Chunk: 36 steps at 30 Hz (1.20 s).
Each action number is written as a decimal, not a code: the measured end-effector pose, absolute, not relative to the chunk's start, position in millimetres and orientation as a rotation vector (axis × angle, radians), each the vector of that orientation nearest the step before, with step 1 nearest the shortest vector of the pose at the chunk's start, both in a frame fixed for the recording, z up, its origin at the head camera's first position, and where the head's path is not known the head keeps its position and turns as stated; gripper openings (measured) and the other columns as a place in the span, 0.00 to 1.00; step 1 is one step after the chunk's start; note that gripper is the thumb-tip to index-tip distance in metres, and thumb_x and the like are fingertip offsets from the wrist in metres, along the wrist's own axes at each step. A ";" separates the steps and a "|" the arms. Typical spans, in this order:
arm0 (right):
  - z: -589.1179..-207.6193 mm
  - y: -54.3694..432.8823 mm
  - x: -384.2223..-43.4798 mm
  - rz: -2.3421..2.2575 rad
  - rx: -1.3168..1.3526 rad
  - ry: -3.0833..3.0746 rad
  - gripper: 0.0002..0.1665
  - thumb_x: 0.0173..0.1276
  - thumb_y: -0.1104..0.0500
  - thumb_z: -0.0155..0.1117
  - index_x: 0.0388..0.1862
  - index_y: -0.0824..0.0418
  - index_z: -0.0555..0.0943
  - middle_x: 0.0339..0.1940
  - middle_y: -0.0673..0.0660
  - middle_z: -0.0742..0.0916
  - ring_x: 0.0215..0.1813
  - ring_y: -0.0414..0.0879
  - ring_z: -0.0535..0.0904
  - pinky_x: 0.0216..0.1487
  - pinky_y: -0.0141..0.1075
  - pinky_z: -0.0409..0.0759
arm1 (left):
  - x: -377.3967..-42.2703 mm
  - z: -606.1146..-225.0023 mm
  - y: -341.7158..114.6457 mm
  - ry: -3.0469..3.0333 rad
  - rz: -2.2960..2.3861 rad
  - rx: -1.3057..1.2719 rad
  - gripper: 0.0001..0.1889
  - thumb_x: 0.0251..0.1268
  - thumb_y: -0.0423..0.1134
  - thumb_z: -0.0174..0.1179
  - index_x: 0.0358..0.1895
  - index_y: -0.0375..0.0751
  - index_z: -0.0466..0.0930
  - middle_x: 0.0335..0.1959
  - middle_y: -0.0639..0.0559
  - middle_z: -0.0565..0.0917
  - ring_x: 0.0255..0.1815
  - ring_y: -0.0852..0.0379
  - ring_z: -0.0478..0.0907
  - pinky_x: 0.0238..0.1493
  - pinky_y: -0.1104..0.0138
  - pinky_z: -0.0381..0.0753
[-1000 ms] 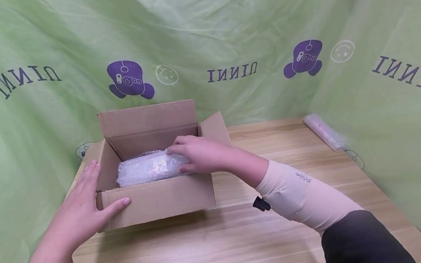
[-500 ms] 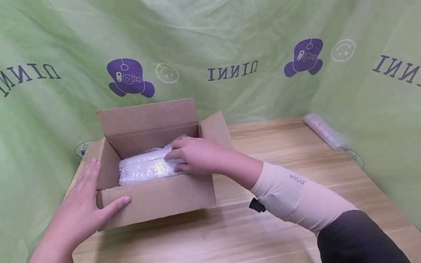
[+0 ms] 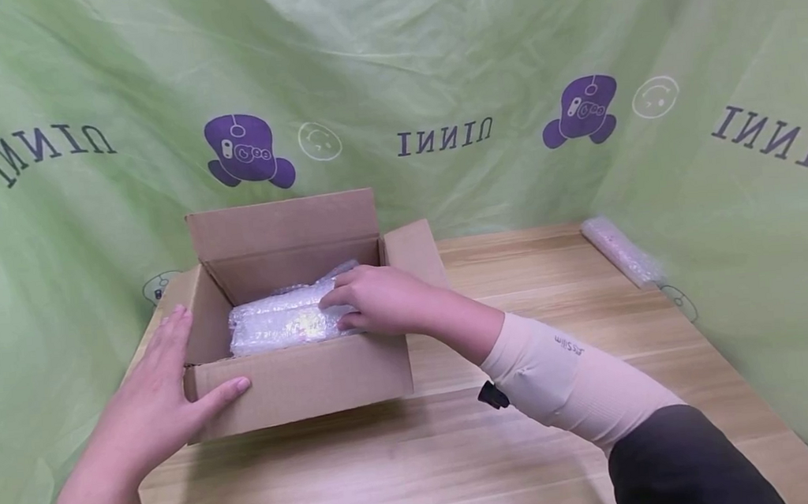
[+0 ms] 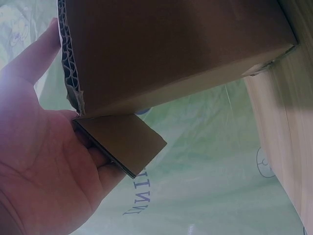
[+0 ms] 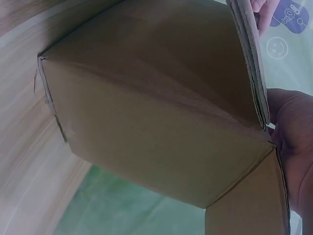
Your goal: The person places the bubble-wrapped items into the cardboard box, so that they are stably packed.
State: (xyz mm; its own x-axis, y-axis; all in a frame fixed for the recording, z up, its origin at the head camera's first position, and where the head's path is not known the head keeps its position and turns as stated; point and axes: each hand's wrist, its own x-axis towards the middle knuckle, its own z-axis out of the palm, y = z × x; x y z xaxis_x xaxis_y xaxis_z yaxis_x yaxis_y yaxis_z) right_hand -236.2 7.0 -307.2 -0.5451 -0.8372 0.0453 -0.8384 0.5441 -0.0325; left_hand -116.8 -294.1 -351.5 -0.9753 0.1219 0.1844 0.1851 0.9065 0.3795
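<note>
An open cardboard box (image 3: pixel 301 391) stands on the table, its flaps spread outward. Inside it lies a pale package in bubble wrap (image 3: pixel 275 329); what the wrap contains cannot be made out. My right hand (image 3: pixel 386 301) reaches over the box's right side, and its bent fingers and thumb hold the package's right end. At the near left corner is my left hand (image 3: pixel 152 398), thumb resting along the front flap and straight fingers against the left flap. The left wrist view shows those fingers partly hidden behind a small flap (image 4: pixel 122 142).
Another bubble-wrapped roll (image 3: pixel 621 251) lies at the far right edge of the wooden table (image 3: pixel 533 440). Green printed cloth (image 3: pixel 432 60) hangs around the back and both sides. The box's rear flap (image 3: pixel 284 226) stands up near the cloth.
The package sits slightly lower in the box, and a loose bit of bubble wrap shows behind it. My right hand has shifted slightly left. My left hand has stayed put.
</note>
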 end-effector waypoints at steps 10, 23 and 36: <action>-309.2 7.9 -236.4 0.103 1.483 -2.752 0.22 0.69 0.48 0.65 0.62 0.47 0.81 0.54 0.47 0.83 0.64 0.42 0.75 0.62 0.37 0.77 | -117.3 -352.1 -294.4 -2.913 -0.598 -0.241 0.60 0.59 0.66 0.62 0.80 0.45 0.29 0.81 0.48 0.33 0.81 0.42 0.32 0.77 0.42 0.36; -292.9 22.7 -243.6 0.368 1.450 -2.719 0.24 0.74 0.48 0.59 0.65 0.53 0.78 0.60 0.52 0.83 0.64 0.46 0.76 0.67 0.41 0.72 | -116.8 -353.8 -293.9 -2.907 -0.616 -0.250 0.60 0.59 0.65 0.62 0.80 0.45 0.29 0.81 0.46 0.33 0.81 0.40 0.33 0.77 0.41 0.35; -256.6 120.8 -279.7 0.667 0.905 -2.567 0.30 0.75 0.45 0.55 0.72 0.53 0.69 0.69 0.53 0.76 0.70 0.50 0.68 0.74 0.48 0.64 | -118.9 -352.0 -294.9 -2.916 -0.641 -0.241 0.60 0.59 0.65 0.63 0.80 0.46 0.28 0.81 0.48 0.33 0.81 0.41 0.32 0.75 0.38 0.38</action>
